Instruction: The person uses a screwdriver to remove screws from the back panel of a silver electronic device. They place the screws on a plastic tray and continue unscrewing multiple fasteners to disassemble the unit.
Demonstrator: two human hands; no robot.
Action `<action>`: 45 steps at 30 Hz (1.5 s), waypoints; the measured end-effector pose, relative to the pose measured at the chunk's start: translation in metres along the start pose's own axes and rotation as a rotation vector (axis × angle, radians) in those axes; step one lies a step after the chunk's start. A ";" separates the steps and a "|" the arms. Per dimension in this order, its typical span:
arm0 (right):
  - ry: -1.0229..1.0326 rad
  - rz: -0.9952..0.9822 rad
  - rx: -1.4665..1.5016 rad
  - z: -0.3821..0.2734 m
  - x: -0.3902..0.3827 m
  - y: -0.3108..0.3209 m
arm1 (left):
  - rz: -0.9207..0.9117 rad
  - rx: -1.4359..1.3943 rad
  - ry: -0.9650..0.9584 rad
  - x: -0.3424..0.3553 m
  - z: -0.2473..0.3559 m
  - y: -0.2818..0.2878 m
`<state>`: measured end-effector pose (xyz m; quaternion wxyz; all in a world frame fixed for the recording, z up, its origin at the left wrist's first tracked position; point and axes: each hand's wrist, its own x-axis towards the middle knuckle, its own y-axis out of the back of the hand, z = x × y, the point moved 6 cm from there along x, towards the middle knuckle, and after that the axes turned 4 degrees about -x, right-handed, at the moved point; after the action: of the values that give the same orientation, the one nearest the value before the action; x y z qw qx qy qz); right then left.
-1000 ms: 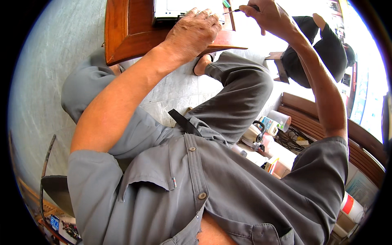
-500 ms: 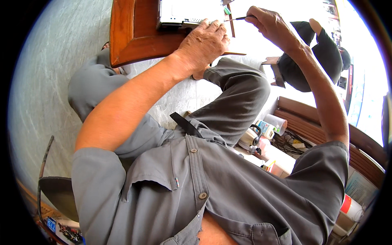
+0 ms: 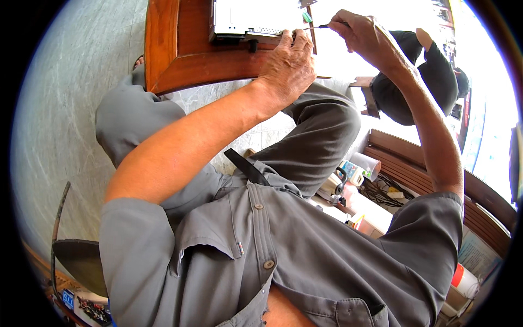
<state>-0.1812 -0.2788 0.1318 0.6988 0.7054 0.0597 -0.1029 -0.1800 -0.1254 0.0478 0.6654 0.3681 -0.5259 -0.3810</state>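
Observation:
A flat silver-white metal box (image 3: 253,15), like an electronic device's case, lies on a brown wooden table (image 3: 210,62). My left hand (image 3: 289,68) is at the box's front right edge, its fingers bent over that edge; the fingertips are partly hidden. Between the fingers of my right hand (image 3: 364,37) is a thin screwdriver (image 3: 323,26) with a dark handle. Its shaft points left to the box's right corner, close to my left fingertips. Glare washes out the tip. A small black knob-like part (image 3: 253,46) sticks out below the box's front.
Someone in dark clothes (image 3: 417,82) sits ahead on the right, by a wooden stool (image 3: 366,90). Beside me on the right are a clear plastic cup (image 3: 368,164), tangled cables (image 3: 381,188) and a slatted wooden bench (image 3: 408,158). A box of small parts (image 3: 92,310) stands at lower left.
My left hand has slid right along the box's front edge, uncovering the black knob-like part. My right hand and the screwdriver have shifted slightly to the right.

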 end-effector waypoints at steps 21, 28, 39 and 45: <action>0.071 0.006 -0.139 -0.035 -0.001 0.026 | 0.131 -0.005 0.042 -0.002 0.009 0.007; -0.219 -0.096 0.093 0.000 -0.004 0.014 | 0.086 -0.009 0.041 0.001 0.010 0.012; 0.410 0.185 -0.231 -0.026 -0.008 0.024 | 0.128 -0.033 0.041 -0.001 0.010 0.007; 0.336 0.021 -0.224 -0.013 -0.003 0.018 | 0.138 -0.035 0.049 -0.001 0.011 0.008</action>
<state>-0.1790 -0.2656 0.1504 0.7543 0.6309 0.1791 0.0307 -0.1895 -0.1216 0.0566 0.7090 0.3285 -0.5268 -0.3345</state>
